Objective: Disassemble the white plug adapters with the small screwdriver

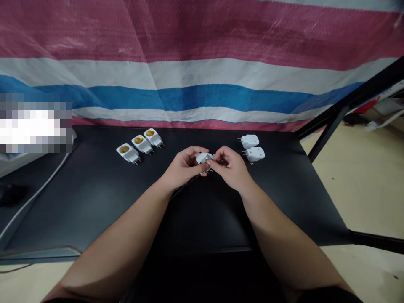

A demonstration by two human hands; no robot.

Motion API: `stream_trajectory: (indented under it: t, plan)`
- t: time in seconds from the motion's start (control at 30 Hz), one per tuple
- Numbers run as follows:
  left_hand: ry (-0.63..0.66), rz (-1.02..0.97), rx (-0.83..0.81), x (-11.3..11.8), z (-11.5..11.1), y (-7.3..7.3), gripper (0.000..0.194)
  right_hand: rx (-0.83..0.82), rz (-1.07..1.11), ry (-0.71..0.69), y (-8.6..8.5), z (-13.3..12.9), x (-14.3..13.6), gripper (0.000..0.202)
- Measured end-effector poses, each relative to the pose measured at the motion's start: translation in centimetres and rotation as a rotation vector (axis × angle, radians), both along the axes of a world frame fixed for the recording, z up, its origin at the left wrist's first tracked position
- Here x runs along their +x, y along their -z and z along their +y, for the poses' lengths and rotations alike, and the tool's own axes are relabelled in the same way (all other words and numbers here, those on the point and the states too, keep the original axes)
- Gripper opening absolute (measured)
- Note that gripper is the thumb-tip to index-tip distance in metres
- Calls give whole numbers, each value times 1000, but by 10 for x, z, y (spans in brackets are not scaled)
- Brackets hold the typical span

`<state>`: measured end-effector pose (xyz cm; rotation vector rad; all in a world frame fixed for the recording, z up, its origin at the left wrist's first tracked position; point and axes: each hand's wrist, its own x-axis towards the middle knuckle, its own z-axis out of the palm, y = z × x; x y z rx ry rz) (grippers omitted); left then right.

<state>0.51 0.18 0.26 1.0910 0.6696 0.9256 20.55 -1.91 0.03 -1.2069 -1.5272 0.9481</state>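
Note:
Near the middle of the black table, my left hand (186,167) holds a small white plug piece (203,158) between thumb and fingers. My right hand (229,165) is closed at its right side, thumb and fingertips pinching at the piece; the fingers partly hide it. Metal pins show below the piece. To the left stand three white plug sockets with yellow round openings (125,150) (139,140) (150,133), pins toward the lower right. On the right lie two white plug housings (251,141) (255,154), pins pointing left, with a tiny brass-coloured part (251,163) just below them.
A striped red, white and blue sheet (202,94) hangs behind the black table (104,202). At the left are a white cable (47,183) and a dark object (11,194). Black frame bars (347,101) stand beyond the right edge.

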Motion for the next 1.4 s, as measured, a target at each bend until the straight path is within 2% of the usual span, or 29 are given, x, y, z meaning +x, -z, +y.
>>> stream_trajectory:
  t: [0.13, 0.3, 0.43, 0.6, 0.73, 0.83, 1.13, 1.4]
  plan:
    - [-8, -60, -63, -1, 1, 0, 48, -94, 126, -13, 2, 2, 0, 32]
    - [-98, -80, -136, -3, 6, 0, 54, -209, 242, -86, 4, 1, 0, 35]
    - [-158, -34, -96, -2, 6, 1, 54, -97, 181, -16, 1, -2, -1, 30]
    - [-145, 2, -38, 1, 4, 1, 52, 12, 71, 85, -4, -3, -2, 20]
    - [-128, 3, -23, 1, 5, 1, 51, 103, 9, 95, -2, -3, -1, 12]
    - [-111, 3, -17, 0, 6, 3, 52, 102, 13, 93, 0, -3, -1, 16]
    - [-60, -38, -2, 1, 5, 5, 52, 136, 30, 77, 1, -3, -1, 7]
    - [-55, -53, -25, 1, 5, 6, 52, 164, 25, 15, 1, -2, -2, 16]
